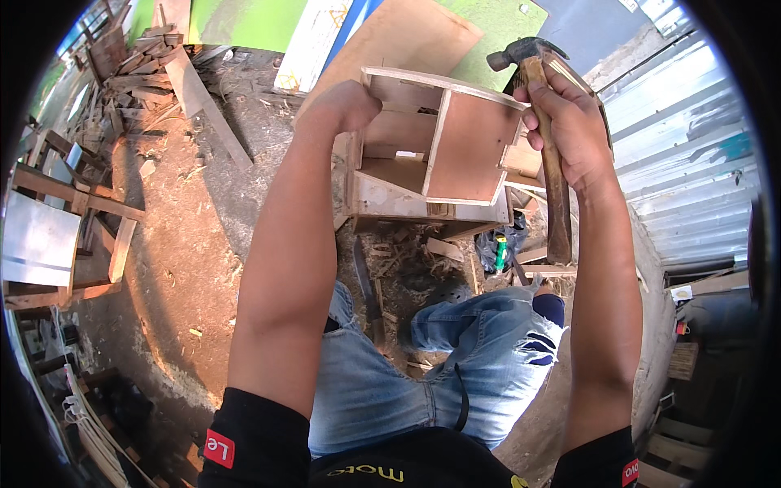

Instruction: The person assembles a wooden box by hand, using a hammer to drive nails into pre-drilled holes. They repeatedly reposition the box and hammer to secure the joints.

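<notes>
My right hand [569,118] is wrapped round the wooden handle of a claw hammer [556,203]. The hammer is upright, its dark metal head above my fist and its handle hanging down along my wrist. In front of me stands a small wooden cabinet [472,146], with an open compartment on the left and a brown panel covering the right. At its upper left corner, my left hand [350,106] is closed on the edge; the fingertips are hidden. The cabinet rests on a worn wooden box [431,213]. The hammer is beside the cabinet's right end.
A long dark blade-like tool [368,289] lies by my knee. Beyond the wooden box are a green tube [500,252] and a black plastic bag [488,244]. Scrap wood [146,81] is heaped far left, wooden frames [81,211] stand left, and corrugated metal sheeting [683,146] is on the right.
</notes>
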`<state>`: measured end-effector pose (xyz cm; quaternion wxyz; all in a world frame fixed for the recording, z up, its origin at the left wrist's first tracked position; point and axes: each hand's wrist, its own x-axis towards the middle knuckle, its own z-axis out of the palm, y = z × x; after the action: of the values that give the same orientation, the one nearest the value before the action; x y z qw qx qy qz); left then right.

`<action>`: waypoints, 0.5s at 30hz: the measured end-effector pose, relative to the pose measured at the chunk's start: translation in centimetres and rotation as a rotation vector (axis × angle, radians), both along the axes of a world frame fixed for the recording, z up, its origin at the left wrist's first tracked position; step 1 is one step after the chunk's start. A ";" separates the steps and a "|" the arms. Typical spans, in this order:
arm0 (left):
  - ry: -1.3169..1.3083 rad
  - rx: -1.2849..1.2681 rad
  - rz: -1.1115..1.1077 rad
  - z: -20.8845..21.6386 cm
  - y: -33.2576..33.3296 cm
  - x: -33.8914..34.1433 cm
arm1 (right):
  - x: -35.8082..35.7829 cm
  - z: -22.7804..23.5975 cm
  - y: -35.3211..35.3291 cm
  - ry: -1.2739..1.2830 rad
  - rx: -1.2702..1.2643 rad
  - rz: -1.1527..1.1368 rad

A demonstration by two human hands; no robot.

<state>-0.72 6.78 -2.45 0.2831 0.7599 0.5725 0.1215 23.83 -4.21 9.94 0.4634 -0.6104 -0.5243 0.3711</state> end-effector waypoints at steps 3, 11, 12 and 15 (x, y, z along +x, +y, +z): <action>0.031 -0.016 0.033 -0.2 -0.9 0.0 | -0.3 -0.4 -0.1 0.031 -0.015 0.014; 0.031 0.054 0.139 -2.4 -7.1 -0.3 | -3.1 -2.4 -1.3 0.039 -0.037 0.113; 0.019 0.082 0.145 -2.8 -7.9 -0.3 | -3.4 -2.6 -1.6 -0.037 -0.066 0.140; 0.030 0.115 0.170 -3.8 -8.7 -0.4 | -4.3 -3.7 -1.9 -0.236 0.004 0.214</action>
<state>-1.07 -1.91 -6.26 0.2193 0.7254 0.6310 0.1662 19.50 -6.16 6.22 0.3575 -0.5895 -0.6380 0.3430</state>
